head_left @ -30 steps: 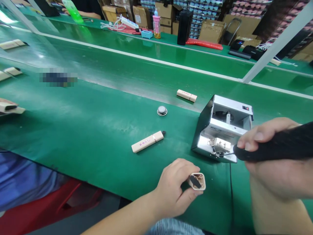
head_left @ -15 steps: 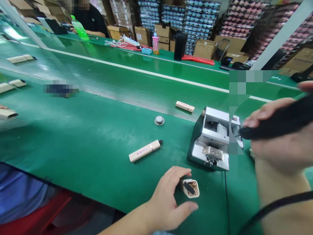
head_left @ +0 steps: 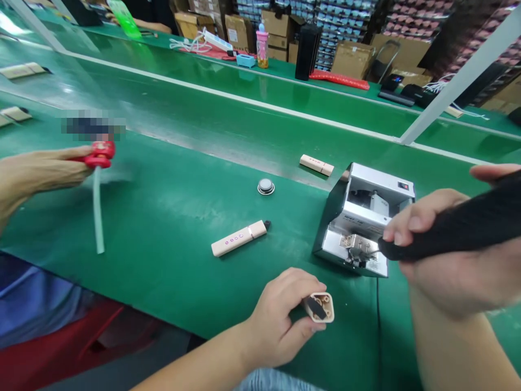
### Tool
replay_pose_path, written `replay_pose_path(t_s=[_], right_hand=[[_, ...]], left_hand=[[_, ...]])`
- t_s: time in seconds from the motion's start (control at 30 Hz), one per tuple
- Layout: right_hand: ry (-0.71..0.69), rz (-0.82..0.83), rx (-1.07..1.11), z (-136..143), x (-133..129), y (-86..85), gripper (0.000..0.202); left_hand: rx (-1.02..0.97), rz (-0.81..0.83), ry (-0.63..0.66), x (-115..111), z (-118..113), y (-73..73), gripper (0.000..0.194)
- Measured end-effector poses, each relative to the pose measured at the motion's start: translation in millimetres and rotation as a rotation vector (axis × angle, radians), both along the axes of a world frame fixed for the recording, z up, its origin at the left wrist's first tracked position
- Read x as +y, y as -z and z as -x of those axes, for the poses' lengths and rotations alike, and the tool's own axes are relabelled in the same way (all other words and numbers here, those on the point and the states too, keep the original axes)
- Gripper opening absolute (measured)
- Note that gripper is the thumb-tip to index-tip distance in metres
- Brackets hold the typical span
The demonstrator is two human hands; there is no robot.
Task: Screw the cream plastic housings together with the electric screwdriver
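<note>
The left hand (head_left: 277, 320) is grasping the small beige case (head_left: 319, 307) loosely near the tabletop (head_left: 163, 217) edge, and the right hand (head_left: 451, 260), clenched on the black tool (head_left: 451, 231) at the metal box (head_left: 366, 222), could slip and miss.

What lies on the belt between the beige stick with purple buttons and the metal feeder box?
Nothing: in the head view, the green belt between the beige stick and the metal feeder box is bare.
</note>
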State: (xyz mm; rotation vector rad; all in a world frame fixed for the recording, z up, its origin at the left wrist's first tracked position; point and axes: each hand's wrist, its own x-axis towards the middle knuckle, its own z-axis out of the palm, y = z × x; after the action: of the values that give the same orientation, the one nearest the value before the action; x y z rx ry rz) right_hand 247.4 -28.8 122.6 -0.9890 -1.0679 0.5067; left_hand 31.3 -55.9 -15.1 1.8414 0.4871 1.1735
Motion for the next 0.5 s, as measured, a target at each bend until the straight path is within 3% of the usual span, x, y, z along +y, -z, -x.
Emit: replay_pose_path(t_s=[0.2, 0.37, 0.5], right_hand=[[-0.020, -0.026, -0.075, -3.7, 4.8, 16.5, 0.068], [0.022, -0.042, -0.119, 1.2, 5.4, 19.8, 0.058], [-0.050, -0.063, -0.102, 0.8, 0.1, 17.6, 0.051]], left_hand=[[0.014, 0.000, 0.003, -0.7, 0.5, 0.5, 0.037], [0.005, 0.010, 0.002, -1.5, 0.0, 0.2, 0.039], [0.008, 0.009, -0.001, -1.3, 0.4, 0.5, 0.038]])
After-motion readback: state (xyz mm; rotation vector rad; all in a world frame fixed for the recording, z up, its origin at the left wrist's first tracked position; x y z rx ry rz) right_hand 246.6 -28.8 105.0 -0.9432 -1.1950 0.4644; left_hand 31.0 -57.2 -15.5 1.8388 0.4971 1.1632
